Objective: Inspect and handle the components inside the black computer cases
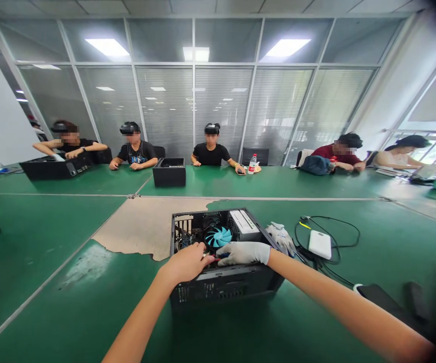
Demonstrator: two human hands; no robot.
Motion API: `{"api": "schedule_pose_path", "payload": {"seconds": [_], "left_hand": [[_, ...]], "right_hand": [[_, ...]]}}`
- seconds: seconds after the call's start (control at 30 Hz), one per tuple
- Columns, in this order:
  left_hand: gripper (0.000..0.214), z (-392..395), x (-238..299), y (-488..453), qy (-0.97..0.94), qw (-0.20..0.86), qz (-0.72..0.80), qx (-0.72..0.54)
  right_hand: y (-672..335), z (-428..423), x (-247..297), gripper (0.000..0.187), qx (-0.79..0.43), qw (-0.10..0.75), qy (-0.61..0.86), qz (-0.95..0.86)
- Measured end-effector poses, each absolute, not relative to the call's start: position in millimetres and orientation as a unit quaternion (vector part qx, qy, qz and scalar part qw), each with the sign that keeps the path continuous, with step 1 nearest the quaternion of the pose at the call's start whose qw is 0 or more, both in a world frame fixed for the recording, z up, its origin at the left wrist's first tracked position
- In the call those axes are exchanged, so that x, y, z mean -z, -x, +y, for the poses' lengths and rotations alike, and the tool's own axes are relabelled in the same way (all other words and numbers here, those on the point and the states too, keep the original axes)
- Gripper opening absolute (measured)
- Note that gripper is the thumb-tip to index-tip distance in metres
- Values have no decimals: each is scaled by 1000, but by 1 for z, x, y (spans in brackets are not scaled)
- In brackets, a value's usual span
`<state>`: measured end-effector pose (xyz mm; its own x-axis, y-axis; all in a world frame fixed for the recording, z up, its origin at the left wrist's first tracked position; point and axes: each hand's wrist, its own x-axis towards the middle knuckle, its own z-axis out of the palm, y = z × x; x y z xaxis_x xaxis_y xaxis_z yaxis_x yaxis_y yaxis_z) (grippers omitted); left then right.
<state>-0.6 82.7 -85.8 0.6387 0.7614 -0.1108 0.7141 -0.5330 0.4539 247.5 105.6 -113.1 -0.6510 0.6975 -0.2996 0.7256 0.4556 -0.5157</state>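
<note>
An open black computer case (233,287) lies on the green table in front of me. Inside it a blue cooling fan (219,237) faces up, with a labelled power supply (244,222) at the back right. My bare left hand (189,262) reaches over the near edge, thumb and fingers pinched together just below the fan. Beside it, my right hand (242,253), in a grey-white work glove, has its fingers curled down into the case. A small bit of red shows between the two hands; what they hold is too small and covered to name.
Right of the case lie a second glove (281,237), a white box-shaped device (319,244) and black cables (348,244). Brown sheet (134,227) lies behind left. Across the table sit several people, with another black case (169,174) and a bottle (252,164).
</note>
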Motion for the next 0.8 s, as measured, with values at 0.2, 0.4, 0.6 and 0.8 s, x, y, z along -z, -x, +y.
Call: {"api": "schedule_pose_path", "payload": {"seconds": [0.2, 0.4, 0.6, 0.8], "left_hand": [[16, 82, 80, -3, -898, 217, 367, -113], [17, 75, 79, -7, -923, 89, 300, -225], [2, 92, 93, -1, -840, 323, 405, -163], [9, 91, 92, 2, -859, 295, 397, -135]], "right_hand": [[-248, 105, 118, 35, 319, -70, -422, 846], [-243, 112, 125, 27, 305, -213, -442, 816], [-242, 106, 113, 25, 258, -269, -451, 811], [-240, 110, 119, 31, 227, -292, -414, 832]]}}
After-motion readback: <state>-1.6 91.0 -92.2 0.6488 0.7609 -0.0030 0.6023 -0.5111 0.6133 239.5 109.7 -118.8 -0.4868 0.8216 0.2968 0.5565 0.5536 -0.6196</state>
